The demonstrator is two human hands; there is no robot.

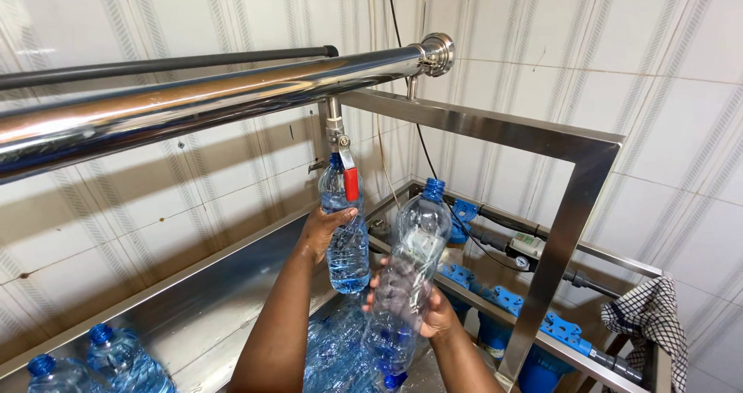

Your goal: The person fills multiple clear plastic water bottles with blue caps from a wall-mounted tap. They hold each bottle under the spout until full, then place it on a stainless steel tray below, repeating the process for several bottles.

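My left hand [321, 230] grips a clear plastic bottle [348, 246] filled with water, held up under a tap with a red lever [350, 182] that hangs from a shiny steel pipe [193, 103]. My right hand [433, 316] holds an empty clear bottle [410, 269] with a blue neck ring, tilted, just right of the full one. Below my hands lies a heap of several more clear bottles [340, 354] in the steel trough.
A steel trough [193, 300] runs along the tiled wall, with two filled blue-capped bottles [108, 366] at its near left. A steel frame post [557, 238] stands to the right. Blue filter housings and pipes [542, 331] sit behind it. A checked cloth [650, 316] hangs at far right.
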